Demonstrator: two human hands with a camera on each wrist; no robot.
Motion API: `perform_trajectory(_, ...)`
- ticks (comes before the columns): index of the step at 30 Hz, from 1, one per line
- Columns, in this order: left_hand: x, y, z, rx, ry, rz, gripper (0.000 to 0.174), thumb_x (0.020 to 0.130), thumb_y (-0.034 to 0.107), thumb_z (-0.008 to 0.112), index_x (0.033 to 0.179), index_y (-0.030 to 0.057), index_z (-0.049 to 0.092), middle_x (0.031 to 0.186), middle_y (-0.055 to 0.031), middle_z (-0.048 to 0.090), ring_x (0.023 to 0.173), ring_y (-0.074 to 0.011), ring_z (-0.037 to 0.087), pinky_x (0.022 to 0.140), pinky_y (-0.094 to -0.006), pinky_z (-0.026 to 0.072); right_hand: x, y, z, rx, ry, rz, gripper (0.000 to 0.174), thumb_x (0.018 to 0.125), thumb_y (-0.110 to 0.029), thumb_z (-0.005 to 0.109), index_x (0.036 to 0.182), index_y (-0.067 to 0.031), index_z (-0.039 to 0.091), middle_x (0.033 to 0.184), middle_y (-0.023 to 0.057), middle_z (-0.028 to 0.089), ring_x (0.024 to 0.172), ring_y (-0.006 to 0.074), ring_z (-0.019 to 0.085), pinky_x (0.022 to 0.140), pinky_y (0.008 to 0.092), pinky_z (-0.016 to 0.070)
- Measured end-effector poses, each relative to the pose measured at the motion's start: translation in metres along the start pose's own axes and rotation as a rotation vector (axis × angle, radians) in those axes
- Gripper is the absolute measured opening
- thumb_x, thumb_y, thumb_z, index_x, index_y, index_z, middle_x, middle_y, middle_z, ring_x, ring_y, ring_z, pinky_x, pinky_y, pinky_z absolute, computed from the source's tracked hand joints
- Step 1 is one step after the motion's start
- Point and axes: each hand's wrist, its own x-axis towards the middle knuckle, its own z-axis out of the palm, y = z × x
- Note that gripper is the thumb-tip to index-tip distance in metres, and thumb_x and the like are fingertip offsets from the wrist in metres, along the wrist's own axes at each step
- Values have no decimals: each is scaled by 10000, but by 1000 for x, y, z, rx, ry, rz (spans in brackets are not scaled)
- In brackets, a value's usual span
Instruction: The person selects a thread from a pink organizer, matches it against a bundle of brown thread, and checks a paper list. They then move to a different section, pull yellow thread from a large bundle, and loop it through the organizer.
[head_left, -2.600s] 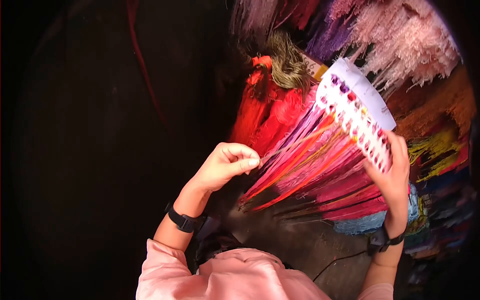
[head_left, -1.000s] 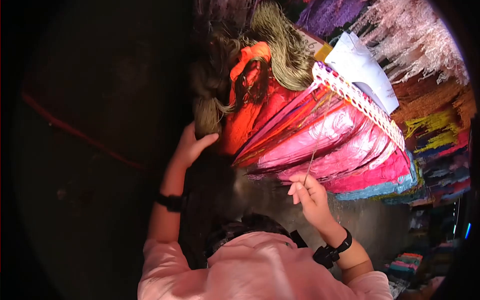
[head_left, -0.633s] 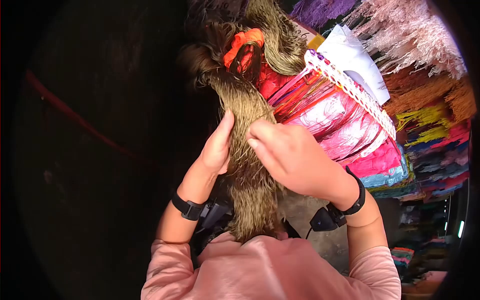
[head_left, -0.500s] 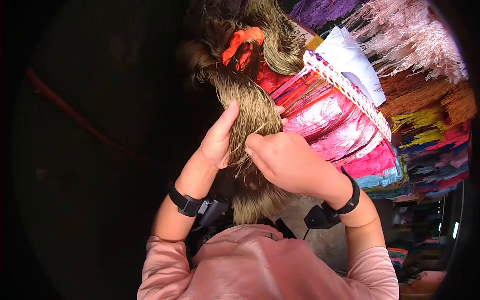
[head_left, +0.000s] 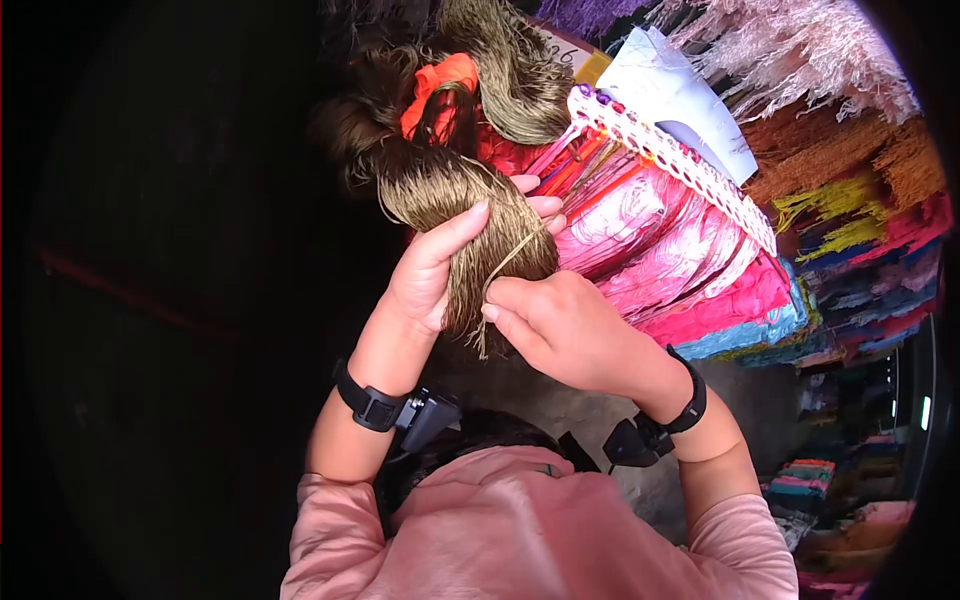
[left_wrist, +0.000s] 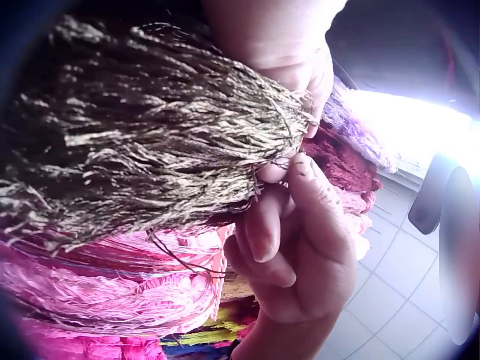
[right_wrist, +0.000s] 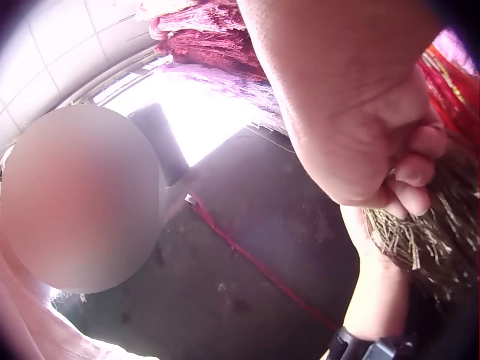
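An olive-brown thread hank [head_left: 455, 195] lies across my left hand [head_left: 428, 265] in the head view, the thumb over its near side and fingertips showing beyond its far side. My right hand [head_left: 565, 325] pinches a thin strand at the hank's lower edge, thumb against curled fingers. The left wrist view shows the hank's loose threads [left_wrist: 150, 135] spread wide beside the right hand [left_wrist: 300, 232]. In the right wrist view, curled right fingers [right_wrist: 412, 180] touch the threads [right_wrist: 427, 240].
A white perforated card [head_left: 680, 165] with coloured threads lies over pink skeins [head_left: 640, 215], beside a white sheet [head_left: 675, 95]. Orange-red cloth or thread [head_left: 440, 85] sits left of it. More skeins [head_left: 830, 200] hang at the right; a red cord [right_wrist: 255, 262] lies on the dark floor.
The right hand has left the perforated card and come to the hank. The left hand has taken hold of the olive-brown hank and brought it nearer the body.
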Motion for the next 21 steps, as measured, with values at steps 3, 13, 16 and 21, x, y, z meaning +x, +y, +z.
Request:
perform_trajectory(3, 0, 1, 2, -44, 32, -19, 558, 785, 170, 506, 1235, -61, 271, 1168, -237, 431, 1091, -313, 438, 949, -394, 333, 0, 1, 1, 47, 32, 9, 144, 790, -114, 492, 684, -18, 471, 526, 172, 452, 504, 345, 485, 453, 397, 358)
perform_trajectory(13, -2, 8, 13, 244, 147, 98, 595, 696, -52, 538, 1236, -17, 290, 1074, -195, 508, 1005, -250, 518, 861, -353, 427, 1, -2, 2, 275, 111, 37, 112, 781, -100, 499, 742, -1, 533, 540, 142, 511, 483, 260, 533, 472, 354, 427)
perform_trajectory(16, 1, 4, 7, -36, 174, 169, 487, 761, -45, 488, 1215, 0, 318, 1114, -180, 477, 1047, -245, 484, 892, -359, 409, -6, -5, 7, 571, 182, 146, 83, 803, -63, 490, 809, 9, 531, 577, 88, 524, 483, 151, 521, 467, 266, 422)
perform_trajectory(21, 3, 7, 8, -348, 107, 212, 403, 798, -39, 439, 1190, 11, 358, 1142, -159, 460, 1114, -252, 424, 929, -375, 376, -20, 7, 27, 806, 366, 131, 78, 836, -31, 452, 889, 10, 491, 655, 31, 539, 535, 56, 500, 479, 186, 403)
